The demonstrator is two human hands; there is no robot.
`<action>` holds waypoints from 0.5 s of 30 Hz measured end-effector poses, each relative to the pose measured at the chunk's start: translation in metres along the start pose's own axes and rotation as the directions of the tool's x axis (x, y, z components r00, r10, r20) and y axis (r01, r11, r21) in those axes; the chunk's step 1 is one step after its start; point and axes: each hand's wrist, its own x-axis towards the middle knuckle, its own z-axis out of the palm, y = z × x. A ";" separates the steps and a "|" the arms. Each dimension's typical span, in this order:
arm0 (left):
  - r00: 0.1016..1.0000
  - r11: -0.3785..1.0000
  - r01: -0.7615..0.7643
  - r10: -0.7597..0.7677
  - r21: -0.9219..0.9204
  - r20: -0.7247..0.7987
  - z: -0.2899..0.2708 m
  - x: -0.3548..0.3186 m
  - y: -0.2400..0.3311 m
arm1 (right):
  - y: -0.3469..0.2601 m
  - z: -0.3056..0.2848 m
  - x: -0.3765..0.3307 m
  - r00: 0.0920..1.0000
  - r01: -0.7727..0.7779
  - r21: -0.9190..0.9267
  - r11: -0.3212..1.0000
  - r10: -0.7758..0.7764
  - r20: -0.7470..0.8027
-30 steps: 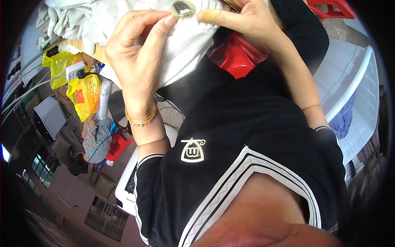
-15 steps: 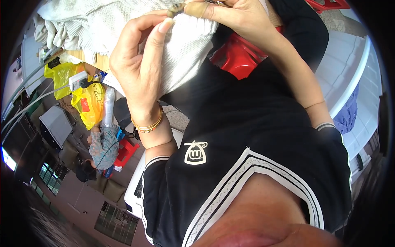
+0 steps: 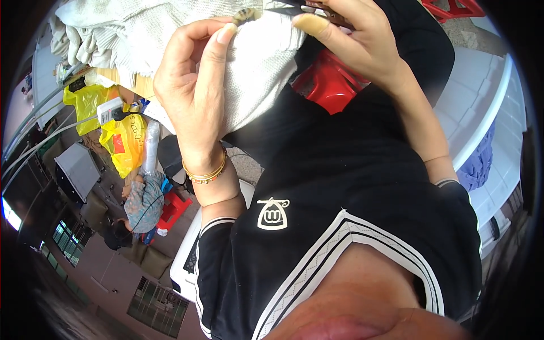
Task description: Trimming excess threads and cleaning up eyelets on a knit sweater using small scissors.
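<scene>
A white knitted garment spreads over the work surface and hangs toward my lap. My left hand pinches a small brown-and-cream striped button between thumb and forefinger, at the garment's ribbed edge. To the right of it, my right hand is closed round dark thread snips, whose blades point left toward the button. A yellowish cover wraps the right thumb tip. The upper picture edge cuts off part of the snips and the right fingers.
A red plastic stool stands beyond my lap. On the right is a large white plastic bin with purple cloth in it. Yellow bags, a white power plug and cables lie left. Further back, another person sits.
My right hand has drawn back to the right from the button, and the snips' blades have come into view. My left hand keeps its pinch almost in place.
</scene>
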 end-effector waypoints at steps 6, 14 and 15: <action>1.000 1.000 0.001 0.000 -0.022 0.010 0.000 -0.001 0.001 | -0.006 0.003 0.002 0.999 0.025 -0.095 0.995 -0.022 0.026; 0.999 1.000 0.000 0.000 -0.026 0.033 -0.001 0.000 -0.001 | 0.036 0.029 0.008 0.866 0.429 -0.173 0.887 -0.458 -0.199; 0.999 1.000 0.002 -0.001 -0.025 0.033 -0.002 0.000 -0.001 | 0.030 0.024 0.003 0.867 0.428 -0.172 0.887 -0.457 -0.199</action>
